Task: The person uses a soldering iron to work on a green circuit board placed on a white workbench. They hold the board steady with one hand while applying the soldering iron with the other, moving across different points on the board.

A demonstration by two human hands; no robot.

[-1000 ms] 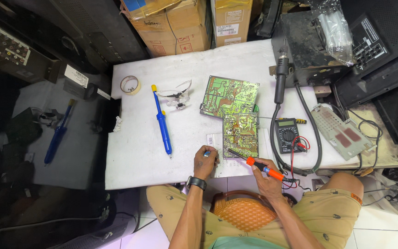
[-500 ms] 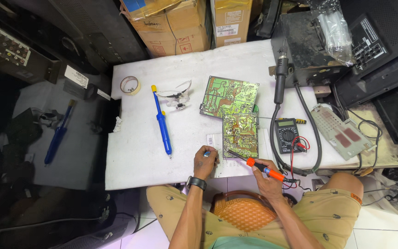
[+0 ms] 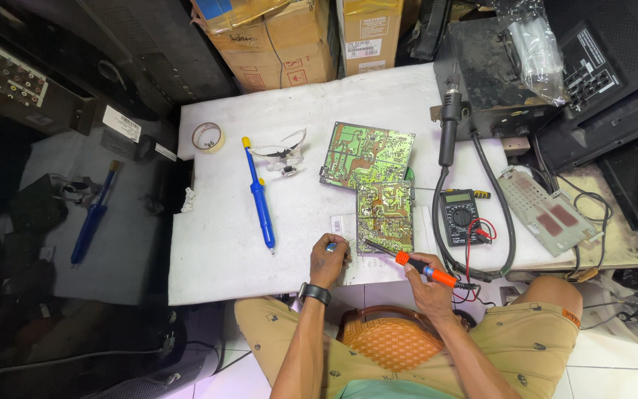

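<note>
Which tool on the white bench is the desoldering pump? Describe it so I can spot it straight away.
On the white bench, look left of the green L-shaped circuit board. The desoldering pump is the long blue tube with a yellow knob, lying free beside the clear safety glasses. The right hand's soldering iron is orange-handled.

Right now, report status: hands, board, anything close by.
Right hand grips orange-handled soldering iron, tip at green L-shaped circuit board. Left hand pinches a small blue item by the board's near edge. Black multimeter beside board.
</note>
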